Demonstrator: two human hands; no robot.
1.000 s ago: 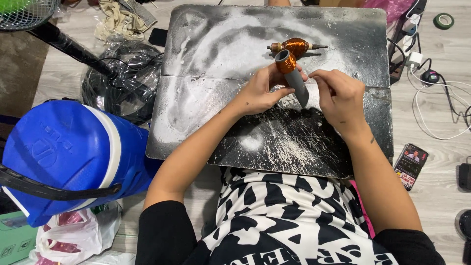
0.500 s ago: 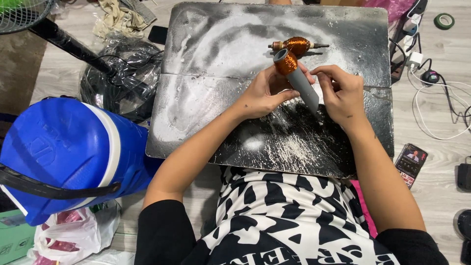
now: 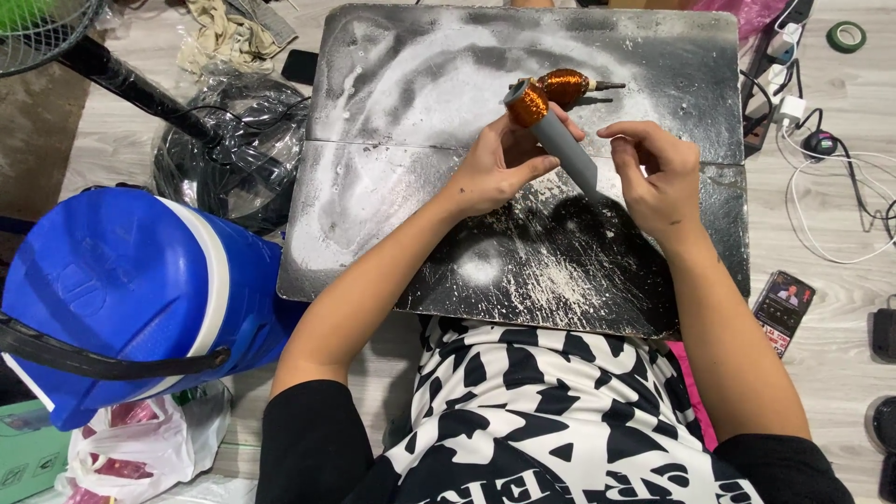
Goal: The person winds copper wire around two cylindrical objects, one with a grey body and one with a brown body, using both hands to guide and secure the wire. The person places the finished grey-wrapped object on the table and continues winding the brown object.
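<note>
My left hand (image 3: pixel 497 166) grips a grey tube (image 3: pixel 569 155) that carries a copper wire coil (image 3: pixel 526 103) at its far end, tilted up and away from me. My right hand (image 3: pixel 656 177) hovers just right of the tube's lower end with its fingers curled, pinching something too thin to make out. A second copper coil on a spindle (image 3: pixel 565 87) lies on the dark, white-dusted metal board (image 3: pixel 392 196) right behind the held one.
A blue and white water cooler (image 3: pixel 121 299) lies at my left, beside a black bundle in plastic (image 3: pixel 229 154) and a fan stand (image 3: pixel 112 79). A phone (image 3: pixel 783 305), cables and a power strip (image 3: pixel 779 65) sit at the right, a tape roll (image 3: pixel 847 36) beyond.
My right hand has come off the tube and drawn back to the right. My left hand has tilted the tube slightly, keeping hold of it.
</note>
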